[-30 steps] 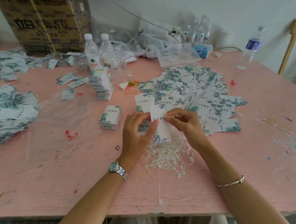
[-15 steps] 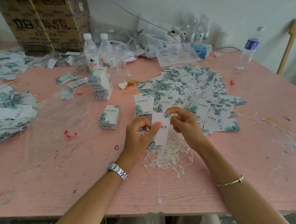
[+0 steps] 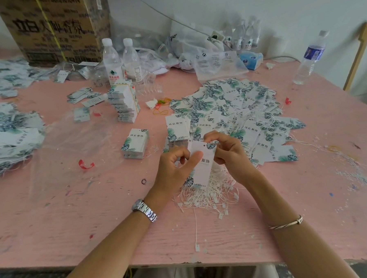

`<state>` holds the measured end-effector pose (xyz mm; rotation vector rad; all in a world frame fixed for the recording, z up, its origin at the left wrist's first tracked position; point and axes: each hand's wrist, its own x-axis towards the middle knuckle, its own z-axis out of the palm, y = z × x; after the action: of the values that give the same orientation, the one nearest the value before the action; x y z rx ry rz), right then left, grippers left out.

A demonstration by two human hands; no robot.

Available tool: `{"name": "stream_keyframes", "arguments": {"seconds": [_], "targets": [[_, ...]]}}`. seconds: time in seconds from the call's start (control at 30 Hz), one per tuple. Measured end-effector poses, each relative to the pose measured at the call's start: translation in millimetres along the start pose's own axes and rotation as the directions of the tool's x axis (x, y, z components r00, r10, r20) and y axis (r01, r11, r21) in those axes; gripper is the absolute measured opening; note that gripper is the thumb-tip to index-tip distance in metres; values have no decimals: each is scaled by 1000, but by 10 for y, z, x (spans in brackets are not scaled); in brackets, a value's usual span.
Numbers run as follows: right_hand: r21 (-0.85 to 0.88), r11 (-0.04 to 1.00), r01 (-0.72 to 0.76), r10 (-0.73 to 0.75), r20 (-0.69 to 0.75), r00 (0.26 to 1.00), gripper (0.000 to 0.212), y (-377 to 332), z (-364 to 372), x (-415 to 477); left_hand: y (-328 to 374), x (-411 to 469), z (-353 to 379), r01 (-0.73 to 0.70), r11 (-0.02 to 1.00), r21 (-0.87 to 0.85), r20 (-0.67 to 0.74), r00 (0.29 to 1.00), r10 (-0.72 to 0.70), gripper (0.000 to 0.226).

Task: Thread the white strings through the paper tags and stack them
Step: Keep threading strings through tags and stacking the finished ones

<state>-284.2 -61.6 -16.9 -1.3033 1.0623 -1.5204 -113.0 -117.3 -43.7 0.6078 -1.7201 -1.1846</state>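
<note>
White rectangular paper tag with green leaf print (image 3: 203,163) — held up at the six-o'clock side of the pink wooden table (image 3: 76,219).
The left hand (image 3: 175,167) pinches its middle, thumb across the face, to steady it; the right hand (image 3: 230,153) nips the top corner by the punched hole (image 3: 203,146), likely to feed a string — none visible. Tangled white strings (image 3: 211,192) lie just beneath, within reach.

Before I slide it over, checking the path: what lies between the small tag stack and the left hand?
Head view: just bare pink table with tiny white specks between the small tag stack and left hand.
</note>
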Motion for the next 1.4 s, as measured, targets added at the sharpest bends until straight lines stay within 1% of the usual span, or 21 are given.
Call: {"name": "stream_keyframes", "arguments": {"seconds": [0.37,0.43,0.5,0.53,0.57,0.63,0.73,0.83,0.97,1.13,1.17,1.23,1.27,1.33,1.4], "targets": [[-11,1000,-24,24,-3,1000,42,-34,7,-12,-12,1,-1,6,1000,29,2,1000,-6,43],[-19,1000,-21,22,12,1000,43,-37,9,-8,0,-3,-1,-6,999,48,-16,1000,7,34],[-26,999,-20,20,24,1000,43,-29,15,-7,6,-8,-3,-34,997,65,-65,997,38,21],[-26,999,-24,25,24,999,43,-25,16,-9,13,-10,-3,-52,996,68,-95,994,58,22],[-29,999,-30,31,20,999,41,-20,16,-9,21,-10,-6,-79,994,81,-124,988,89,28],[-45,998,-37,38,12,999,37,-13,17,-8,27,-2,-13,-177,966,188,-156,966,207,32],[-73,997,-32,35,31,999,22,-12,13,-9,29,3,-4,-302,888,348,-137,920,367,22],[-95,995,-27,31,42,999,19,-1,13,-14,14,-1,7,-361,844,396,-125,890,439,18],[-51,998,-25,28,41,999,14,1,11,-11,22,13,7,-358,830,428,-144,880,453,16],[-67,998,-19,22,37,999,13,2,34,-6,34,15,35,-301,851,430,-166,900,402,19],[-70,997,-32,34,31,999,18,7,41,-5,34,14,35,-281,858,431,-177,906,386,21],[-40,996,-80,81,29,996,40,7,43,1,34,15,27,-245,854,458,-198,909,367,21],[-31,995,-92,93,39,995,44,3,43,-2,33,16,24,-231,847,478,-203,909,363,19],[-72,995,-65,70,63,996,42,-16,49,-13,31,18,25,-210,837,506,-206,913,354,13],[-113,993,-43,50,64,997,36,-28,61,-19,29,16,26,-198,832,518,-205,916,345,13]]}}
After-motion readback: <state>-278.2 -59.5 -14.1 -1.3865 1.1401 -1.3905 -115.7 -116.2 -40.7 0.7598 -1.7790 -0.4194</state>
